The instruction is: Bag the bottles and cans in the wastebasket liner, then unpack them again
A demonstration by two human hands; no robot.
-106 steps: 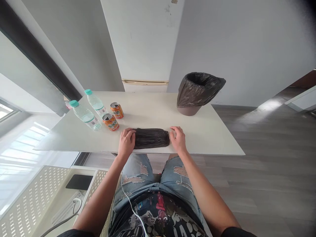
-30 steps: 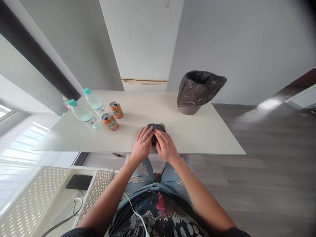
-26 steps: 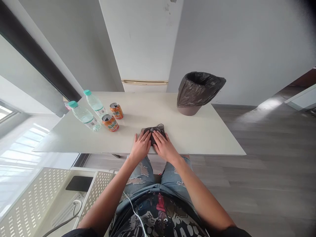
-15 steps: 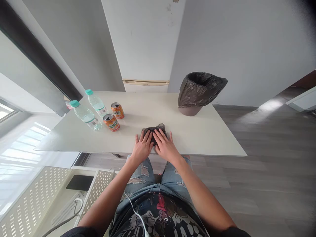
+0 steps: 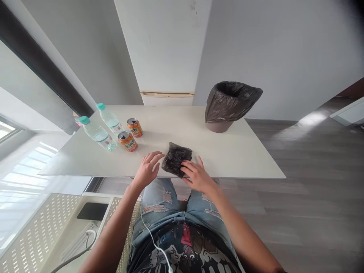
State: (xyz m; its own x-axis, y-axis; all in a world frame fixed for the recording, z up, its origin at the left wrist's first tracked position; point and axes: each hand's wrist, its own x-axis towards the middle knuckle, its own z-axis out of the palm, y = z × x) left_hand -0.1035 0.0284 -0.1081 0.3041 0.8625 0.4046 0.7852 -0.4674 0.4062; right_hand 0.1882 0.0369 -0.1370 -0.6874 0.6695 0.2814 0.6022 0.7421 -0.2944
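Observation:
On the white table, near its front edge, lies a crumpled black plastic bag point(image 5: 175, 157), folded into a small loose bundle. My right hand point(image 5: 197, 176) rests its fingertips on the right side of the bag, with the fingers spread and not closed round it. Just left of the bag is my left hand point(image 5: 148, 168), held palm down and open, its fingertips close to the bag's edge and nothing in its grasp.
Two orange cans point(image 5: 127, 141) and two clear bottles point(image 5: 99, 132) with green caps stand at the table's left. A brown bin point(image 5: 218, 127) lined with a black bag point(image 5: 224, 106) stands at the back right. A white cable point(image 5: 153, 239) crosses my lap. A perforated drawer unit point(image 5: 42, 227) holds a dark flat object point(image 5: 92, 211).
My hands have come apart from lying flat side by side on the bag. The left has moved left off it, the right slightly right, and the bag has turned and puffed up a little.

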